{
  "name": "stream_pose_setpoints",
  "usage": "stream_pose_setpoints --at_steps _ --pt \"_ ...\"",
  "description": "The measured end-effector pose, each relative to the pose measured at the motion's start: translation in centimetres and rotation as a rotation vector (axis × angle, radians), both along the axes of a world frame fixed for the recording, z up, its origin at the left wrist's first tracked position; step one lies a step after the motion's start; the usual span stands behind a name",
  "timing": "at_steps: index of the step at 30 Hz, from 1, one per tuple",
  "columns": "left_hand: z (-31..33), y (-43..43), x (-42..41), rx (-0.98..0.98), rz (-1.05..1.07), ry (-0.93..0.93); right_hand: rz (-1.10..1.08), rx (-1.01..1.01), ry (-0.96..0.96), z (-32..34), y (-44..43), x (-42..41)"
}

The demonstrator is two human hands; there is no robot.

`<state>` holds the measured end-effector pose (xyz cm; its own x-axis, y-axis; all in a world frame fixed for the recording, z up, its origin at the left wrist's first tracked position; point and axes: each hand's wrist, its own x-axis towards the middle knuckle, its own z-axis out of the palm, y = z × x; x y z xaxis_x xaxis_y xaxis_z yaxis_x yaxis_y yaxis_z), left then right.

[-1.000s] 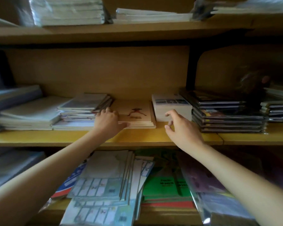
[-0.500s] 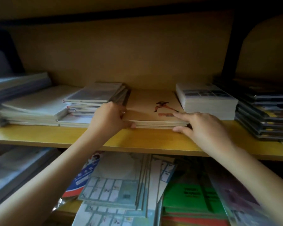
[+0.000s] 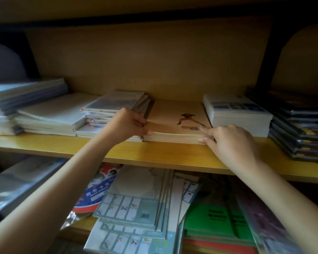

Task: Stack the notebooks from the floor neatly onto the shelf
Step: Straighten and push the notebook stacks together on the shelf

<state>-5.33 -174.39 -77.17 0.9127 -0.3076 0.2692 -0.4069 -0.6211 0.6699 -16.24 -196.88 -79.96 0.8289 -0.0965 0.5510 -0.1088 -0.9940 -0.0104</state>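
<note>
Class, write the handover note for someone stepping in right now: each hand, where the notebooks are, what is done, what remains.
Left hand: grips the left front corner of the tan notebook stack.
Right hand: pinches its right front corner, index finger on the cover.
Stack: flat on the middle shelf, between a grey-covered pile and a white pile.
Done: this stack is on the shelf.
Left: square its edges, let go. The floor is out of view, so any remaining notebooks cannot be told.
</note>
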Motion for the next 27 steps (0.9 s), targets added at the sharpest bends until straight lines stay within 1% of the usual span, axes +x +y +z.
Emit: stream_pose_setpoints --at_steps 2,4,6,10,14,18,22,24,27 --pt "-0.1 0.0 0.0 -0.056 0.033 0.003 0.005 0.013 -0.043 -0.4 -0.1 -0.3" --pt "-0.2 -0.2 0.0 -0.062 0.051 -0.014 0.009 0.026 -0.068 -0.7 -0.1 -0.3" --pt "-0.2 -0.4 -0.2 -0.026 0.055 -0.044 0.012 0.055 -0.08 -0.7 0.0 -0.2" --pt "-0.3 -0.7 -0.5 0.133 0.073 -0.127 0.022 0.079 -0.066 -0.8 -0.4 -0.3" --pt "-0.4 -1.0 -0.7 0.173 0.117 -0.161 0.025 0.085 -0.05 -0.7 -0.5 0.1" --pt "-0.4 -1.0 -0.8 0.21 0.127 -0.205 0.057 0.142 -0.039 -0.7 -0.6 0.4" --pt "-0.7 -0.8 -1.0 0.226 0.083 -0.216 0.093 0.196 -0.07 -0.8 -0.7 0.2" --pt "-0.7 -0.7 -0.9 0.203 0.06 -0.209 0.109 0.198 -0.073 -1.0 -0.7 -0.2" --pt "-0.6 -0.9 -1.0 0.144 0.079 -0.263 0.127 0.226 -0.068 -1.0 -1.0 -1.0"
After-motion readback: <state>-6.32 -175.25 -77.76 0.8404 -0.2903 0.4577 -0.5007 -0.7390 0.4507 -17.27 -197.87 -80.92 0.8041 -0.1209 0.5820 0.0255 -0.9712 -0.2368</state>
